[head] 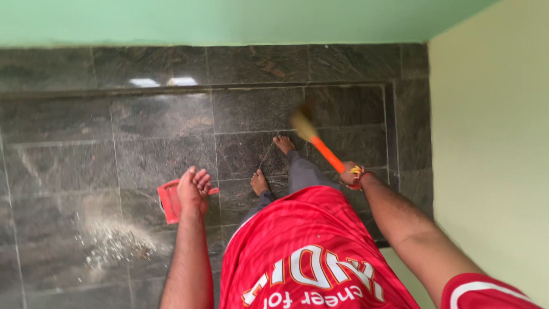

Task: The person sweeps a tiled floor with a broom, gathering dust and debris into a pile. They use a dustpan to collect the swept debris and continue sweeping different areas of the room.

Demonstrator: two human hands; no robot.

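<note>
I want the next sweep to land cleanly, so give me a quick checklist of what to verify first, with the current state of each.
1. Right hand closed on the broom handle: ok.
2. Left hand holds the red dustpan: ok, though the grip itself is hidden.
3. Dust pile on the floor, beside the dustpan: ok.
4. Broom head near the pile: not ok, it is across by the feet.
5. Broom head touching the floor: cannot tell, blurred.

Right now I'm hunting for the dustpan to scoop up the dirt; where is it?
The red plastic dustpan is in the left hand, left of the bare feet, just above the pale dust pile on the dark stone floor.
</note>
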